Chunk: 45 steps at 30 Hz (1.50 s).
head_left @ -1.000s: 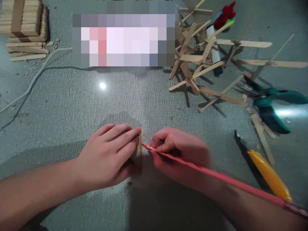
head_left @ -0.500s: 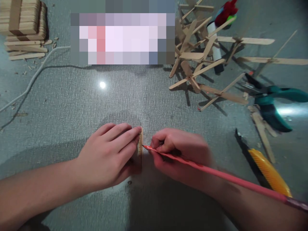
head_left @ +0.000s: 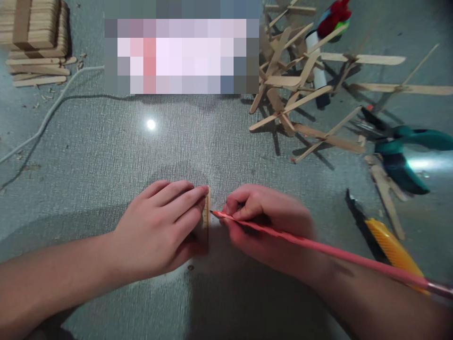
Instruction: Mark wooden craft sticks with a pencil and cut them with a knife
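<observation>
My left hand (head_left: 163, 217) bends over the table with its fingers close together, gripping a narrow wooden craft stick (head_left: 208, 226) upright in the picture. Fine tick marks like a ruler's run along the stick's left side; whether they belong to a separate ruler under the fingers I cannot tell. Across from it, my right hand (head_left: 262, 212) is closed around a long red pencil (head_left: 318, 245), which slants back over the wrist. The pencil's dark tip lies right at the stick's right edge, level with its upper half; contact is too fine to make out.
Crossed craft-stick pieces (head_left: 283, 111) spread over the back right. Green-handled pliers (head_left: 396, 156), loose sticks (head_left: 385, 198) and a yellow utility knife (head_left: 389, 245) lie to the right. Bundled craft sticks (head_left: 35, 28) and a white cable (head_left: 46, 123) are at left. A blurred patch covers the top middle.
My right hand and the pencil have shifted slightly up and to the right, the tip moving a little away from the stick. The left hand has kept its place.
</observation>
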Each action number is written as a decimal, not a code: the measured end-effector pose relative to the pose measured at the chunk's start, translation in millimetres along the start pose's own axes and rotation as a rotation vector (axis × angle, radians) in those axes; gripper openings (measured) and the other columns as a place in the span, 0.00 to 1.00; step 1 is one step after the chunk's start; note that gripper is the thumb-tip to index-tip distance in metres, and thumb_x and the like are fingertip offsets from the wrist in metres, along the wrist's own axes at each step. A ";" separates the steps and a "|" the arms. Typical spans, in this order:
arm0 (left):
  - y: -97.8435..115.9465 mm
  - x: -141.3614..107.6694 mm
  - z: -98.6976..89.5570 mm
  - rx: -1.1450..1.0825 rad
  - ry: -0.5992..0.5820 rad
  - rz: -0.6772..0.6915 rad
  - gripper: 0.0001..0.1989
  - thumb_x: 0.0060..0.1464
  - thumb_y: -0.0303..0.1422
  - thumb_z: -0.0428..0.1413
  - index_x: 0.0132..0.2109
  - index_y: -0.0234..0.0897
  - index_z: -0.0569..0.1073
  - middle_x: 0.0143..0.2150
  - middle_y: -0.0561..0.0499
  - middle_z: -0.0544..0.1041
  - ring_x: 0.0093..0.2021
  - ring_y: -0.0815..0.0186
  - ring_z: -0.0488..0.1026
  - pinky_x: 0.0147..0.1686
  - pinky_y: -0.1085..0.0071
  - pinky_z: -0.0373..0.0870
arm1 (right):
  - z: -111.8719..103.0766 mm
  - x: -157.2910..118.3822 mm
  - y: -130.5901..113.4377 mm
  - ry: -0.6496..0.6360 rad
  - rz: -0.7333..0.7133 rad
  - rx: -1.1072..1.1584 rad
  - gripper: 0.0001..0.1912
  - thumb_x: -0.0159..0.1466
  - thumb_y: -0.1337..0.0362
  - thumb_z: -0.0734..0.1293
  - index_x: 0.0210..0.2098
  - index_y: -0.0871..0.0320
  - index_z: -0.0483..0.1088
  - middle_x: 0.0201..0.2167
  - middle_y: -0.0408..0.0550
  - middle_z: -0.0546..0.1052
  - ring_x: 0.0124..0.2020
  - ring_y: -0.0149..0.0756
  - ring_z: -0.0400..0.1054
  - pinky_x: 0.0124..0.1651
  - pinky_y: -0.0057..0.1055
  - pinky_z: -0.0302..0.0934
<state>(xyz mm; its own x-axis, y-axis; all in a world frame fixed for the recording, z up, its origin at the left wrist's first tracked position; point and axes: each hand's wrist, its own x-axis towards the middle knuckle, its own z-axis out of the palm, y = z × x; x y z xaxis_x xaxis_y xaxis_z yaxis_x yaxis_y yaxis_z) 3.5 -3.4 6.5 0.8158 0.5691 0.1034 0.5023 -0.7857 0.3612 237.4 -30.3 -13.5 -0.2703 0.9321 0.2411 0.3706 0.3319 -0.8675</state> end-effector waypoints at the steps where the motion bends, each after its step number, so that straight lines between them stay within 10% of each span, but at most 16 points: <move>1: -0.4 0.1 0.2 -0.003 0.004 -0.001 0.21 0.62 0.44 0.62 0.53 0.31 0.77 0.64 0.46 0.77 0.61 0.53 0.73 0.57 0.57 0.68 | -0.5 0.5 -0.7 -0.005 0.004 0.007 0.14 0.60 0.77 0.70 0.31 0.51 0.65 0.29 0.39 0.77 0.27 0.30 0.72 0.30 0.30 0.67; 45: -0.2 2.0 -2.0 -0.015 -0.018 -0.001 0.22 0.62 0.45 0.61 0.53 0.31 0.76 0.64 0.43 0.77 0.61 0.50 0.74 0.56 0.54 0.70 | -0.5 -1.4 0.7 -0.040 -0.001 -0.025 0.15 0.60 0.77 0.69 0.30 0.51 0.62 0.30 0.40 0.76 0.27 0.30 0.71 0.30 0.29 0.67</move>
<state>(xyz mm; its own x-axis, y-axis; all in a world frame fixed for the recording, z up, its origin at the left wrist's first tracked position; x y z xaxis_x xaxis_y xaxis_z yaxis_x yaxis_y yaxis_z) 4.5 -1.6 8.5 0.8205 0.5651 0.0862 0.4987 -0.7813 0.3753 238.4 -31.3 -14.2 -0.3059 0.9253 0.2244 0.3923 0.3372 -0.8558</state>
